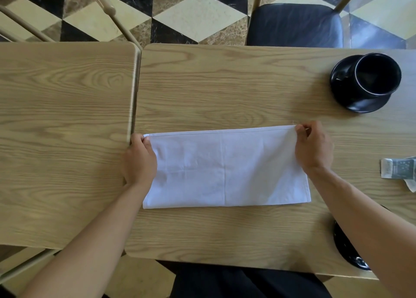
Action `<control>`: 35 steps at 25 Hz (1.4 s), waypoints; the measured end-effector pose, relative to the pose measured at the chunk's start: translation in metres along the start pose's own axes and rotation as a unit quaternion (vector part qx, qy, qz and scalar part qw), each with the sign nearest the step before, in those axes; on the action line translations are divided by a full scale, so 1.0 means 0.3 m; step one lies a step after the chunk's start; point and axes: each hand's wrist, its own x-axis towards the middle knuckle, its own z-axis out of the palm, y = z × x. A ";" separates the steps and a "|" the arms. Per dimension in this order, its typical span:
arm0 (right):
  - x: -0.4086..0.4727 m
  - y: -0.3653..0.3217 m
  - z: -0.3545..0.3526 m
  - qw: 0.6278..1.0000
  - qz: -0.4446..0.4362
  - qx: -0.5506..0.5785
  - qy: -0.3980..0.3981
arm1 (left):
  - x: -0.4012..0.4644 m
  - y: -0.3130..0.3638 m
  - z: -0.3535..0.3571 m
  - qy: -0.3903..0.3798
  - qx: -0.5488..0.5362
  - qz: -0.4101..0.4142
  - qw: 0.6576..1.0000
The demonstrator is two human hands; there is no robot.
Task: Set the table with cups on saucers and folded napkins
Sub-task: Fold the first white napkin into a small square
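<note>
Napkin (225,169) lies flat, long axis left-right, far corners pinched.

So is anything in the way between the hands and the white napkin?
No, nothing is in the way. The left hand already pinches the napkin's far left corner, and the right hand pinches its far right corner. The cup on its saucer stands apart, farther back on the right.

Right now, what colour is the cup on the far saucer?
Black, glossy, matching its saucer; the cup shows in the head view.
</note>
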 end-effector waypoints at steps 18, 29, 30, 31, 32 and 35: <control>-0.523 -0.335 0.269 0.911 -0.396 -0.050 -0.104 | -0.330 -0.101 -0.022 -0.036 0.066 0.319 0.945; -0.704 -0.279 0.455 0.869 -0.427 -0.180 -0.173 | -0.378 -0.184 0.037 -0.086 0.189 0.265 0.941; -0.677 -0.236 0.433 0.873 -0.424 -0.189 -0.151 | -0.376 -0.186 0.038 -0.085 0.195 0.271 0.939; -0.648 -0.189 0.406 0.877 -0.418 -0.195 -0.131 | -0.374 -0.190 0.040 -0.082 0.200 0.278 0.936; -0.618 -0.137 0.375 0.884 -0.408 -0.199 -0.113 | -0.374 -0.197 0.042 -0.081 0.205 0.282 0.934; -0.497 0.044 0.239 0.910 -0.340 -0.222 -0.080 | -0.376 -0.207 0.056 -0.075 0.217 0.280 0.932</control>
